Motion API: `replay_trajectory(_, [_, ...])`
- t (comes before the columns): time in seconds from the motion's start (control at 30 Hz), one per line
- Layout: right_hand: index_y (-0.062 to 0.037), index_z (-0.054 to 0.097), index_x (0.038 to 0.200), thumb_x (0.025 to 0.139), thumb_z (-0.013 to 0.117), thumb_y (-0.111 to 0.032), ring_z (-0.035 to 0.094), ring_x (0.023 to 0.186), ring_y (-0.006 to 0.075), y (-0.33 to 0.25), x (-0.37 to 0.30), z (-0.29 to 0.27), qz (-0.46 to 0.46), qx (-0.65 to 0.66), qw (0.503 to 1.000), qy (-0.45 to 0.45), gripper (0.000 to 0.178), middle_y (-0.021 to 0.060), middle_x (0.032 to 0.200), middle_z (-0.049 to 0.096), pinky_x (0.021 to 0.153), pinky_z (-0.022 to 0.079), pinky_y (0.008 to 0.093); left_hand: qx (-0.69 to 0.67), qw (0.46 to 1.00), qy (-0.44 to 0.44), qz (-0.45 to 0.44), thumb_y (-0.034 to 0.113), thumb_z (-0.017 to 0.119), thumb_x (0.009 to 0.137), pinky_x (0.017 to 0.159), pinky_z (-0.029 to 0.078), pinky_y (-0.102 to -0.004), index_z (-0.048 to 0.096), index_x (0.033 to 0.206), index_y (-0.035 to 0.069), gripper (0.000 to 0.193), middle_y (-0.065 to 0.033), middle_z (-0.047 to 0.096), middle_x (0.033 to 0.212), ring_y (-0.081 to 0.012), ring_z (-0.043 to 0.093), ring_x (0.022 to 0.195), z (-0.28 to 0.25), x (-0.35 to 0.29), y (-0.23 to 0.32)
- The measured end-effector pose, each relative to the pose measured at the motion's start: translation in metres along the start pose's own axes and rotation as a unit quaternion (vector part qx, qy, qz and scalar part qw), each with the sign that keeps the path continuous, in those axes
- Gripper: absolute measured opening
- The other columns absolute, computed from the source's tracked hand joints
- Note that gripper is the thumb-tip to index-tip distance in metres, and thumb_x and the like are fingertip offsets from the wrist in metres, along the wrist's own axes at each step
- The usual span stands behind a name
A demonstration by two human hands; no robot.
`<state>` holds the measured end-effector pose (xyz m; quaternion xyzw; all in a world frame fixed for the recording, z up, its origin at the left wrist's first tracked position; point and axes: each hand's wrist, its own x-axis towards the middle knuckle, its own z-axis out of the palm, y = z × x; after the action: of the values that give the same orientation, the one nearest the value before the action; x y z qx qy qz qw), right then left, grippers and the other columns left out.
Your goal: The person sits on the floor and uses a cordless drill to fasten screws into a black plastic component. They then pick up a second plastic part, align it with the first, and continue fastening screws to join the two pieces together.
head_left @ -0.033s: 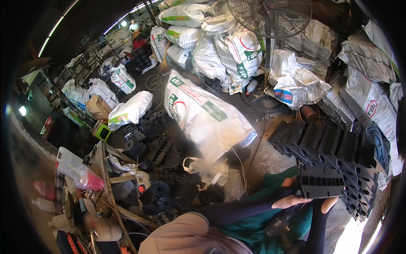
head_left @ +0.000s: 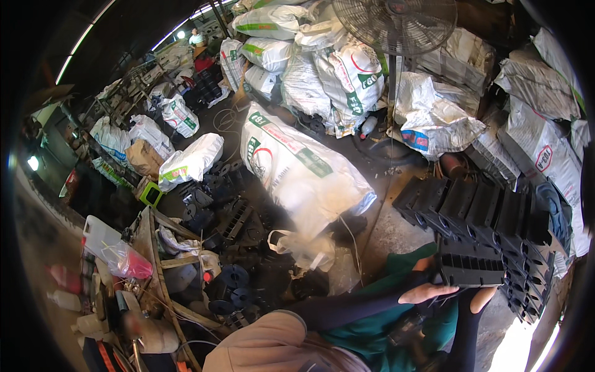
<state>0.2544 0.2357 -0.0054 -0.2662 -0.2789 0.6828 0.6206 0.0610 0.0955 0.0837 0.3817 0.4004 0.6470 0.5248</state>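
Note:
At the lower right, a black slotted plastic part (head_left: 472,268) is held up between my two hands. My left hand (head_left: 427,292), below a dark sleeve, grips its lower left edge, the thumb lying along it. My right hand (head_left: 482,299) closes on the lower right edge; most of its fingers are hidden behind the part. Just beyond stands a stack of similar black plastic parts (head_left: 477,208), piled in rows and close to the held one. Green cloth (head_left: 372,313) lies under my forearms.
A large white sack (head_left: 291,161) lies ahead, with black plastic pieces (head_left: 232,288) heaped left of it. More white sacks (head_left: 356,87) are piled behind, near a standing fan (head_left: 396,25). A cluttered wooden-edged bench (head_left: 162,273) is at the left.
The black slotted part has shifted very slightly upward and tilted in my hands. Both hands keep their hold.

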Motion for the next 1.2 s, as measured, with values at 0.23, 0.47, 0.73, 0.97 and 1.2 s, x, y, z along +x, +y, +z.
replay_trajectory(0.23, [-0.0085, 0.048, 0.132, 0.098, 0.048, -0.049, 0.039, 0.086, 0.0031, -0.026, -0.022, 0.033, 0.034, -0.027, 0.977, 0.207, 0.053, -0.0034, 0.115, 0.051, 0.070, 0.030, 0.0165, -0.148, 0.987, 0.018, -0.055, 0.016, 0.075, 0.084, 0.100, 0.043, -0.0328, 0.054, 0.124, 0.003, 0.047, -0.0074, 0.062, 0.117, -0.0171, 0.056, 0.110, -0.002, 0.020, 0.019])
replay_trajectory(0.47, [-0.0023, 0.052, 0.126, 0.097, 0.048, -0.054, 0.061, 0.096, 0.0141, -0.047, -0.027, 0.051, 0.008, -0.057, 0.977, 0.205, 0.060, 0.0067, 0.116, 0.060, 0.085, 0.049, 0.0264, 0.195, 0.980, -0.020, -0.044, 0.028, 0.066, 0.091, 0.088, 0.049, -0.0334, 0.056, 0.121, -0.005, 0.046, -0.0146, 0.062, 0.113, -0.0210, 0.061, 0.102, -0.020, 0.013, 0.026])
replay_trajectory(0.73, [0.0015, 0.032, 0.146, 0.104, 0.029, -0.048, 0.057, 0.114, 0.0236, -0.067, -0.031, 0.084, -0.034, -0.172, 0.981, 0.077, 0.066, 0.0183, 0.128, 0.057, 0.102, 0.043, 0.0341, 0.294, 0.930, -0.213, -0.051, 0.027, 0.076, 0.077, 0.093, 0.045, -0.0348, 0.057, 0.119, -0.003, 0.055, -0.0169, 0.063, 0.111, -0.0219, 0.060, 0.105, -0.053, 0.015, 0.014])
replay_trajectory(0.97, [0.0027, 0.054, 0.133, 0.103, 0.013, -0.052, 0.045, 0.128, 0.0219, -0.066, -0.042, 0.099, -0.052, -0.238, 0.970, -0.022, 0.075, 0.0154, 0.137, 0.051, 0.114, 0.024, 0.0312, 0.212, 0.975, -0.070, 0.021, 0.023, 0.079, 0.067, 0.084, 0.050, -0.0375, 0.060, 0.112, -0.002, 0.054, -0.0174, 0.067, 0.101, -0.0239, 0.065, 0.096, -0.059, 0.006, 0.024])
replay_trajectory(1.2, [0.0058, 0.053, 0.131, 0.099, 0.023, -0.063, 0.061, 0.099, 0.0204, -0.050, -0.032, 0.091, -0.047, -0.167, 0.985, -0.009, 0.081, 0.0145, 0.109, 0.066, 0.094, 0.044, 0.0275, 0.295, 0.951, -0.083, 0.030, 0.029, 0.078, 0.073, 0.087, 0.050, -0.0354, 0.052, 0.127, -0.004, 0.069, -0.0112, 0.064, 0.115, -0.0207, 0.061, 0.104, -0.088, -0.004, 0.002])
